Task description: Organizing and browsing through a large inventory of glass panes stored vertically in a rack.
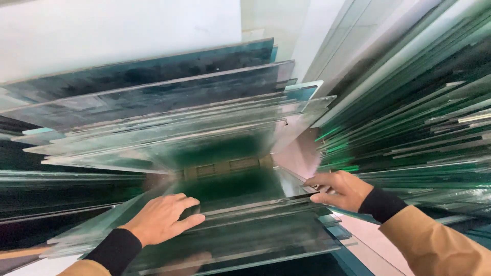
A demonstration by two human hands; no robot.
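I am looking down onto the top edges of a row of glass sheets standing on edge, and my 2 hands are both on the same pane [245, 197], the one nearest me with a gap behind it. My left hand [162, 217] lies flat on its top edge with the fingers [186, 204] spread and hooked slightly over the far side, open rather than clenched, so the palm steadies the sheet without pressing on the sharp rim. My right hand [337, 190] takes the right corner: the fingers curl around the edge in a light pinch, thumb underneath as far as I can tell. With a hand at each end, the pane seems easier to keep from twisting or swinging.

The pane leans apart from the stack of sheets [169, 122] ahead, which tilt back toward the white wall [102, 36], probably so their weight rests against it. To my right a second rack of greenish panes [424, 128] leans the other way, leaving a narrow aisle with pale floor [368, 235] showing below.
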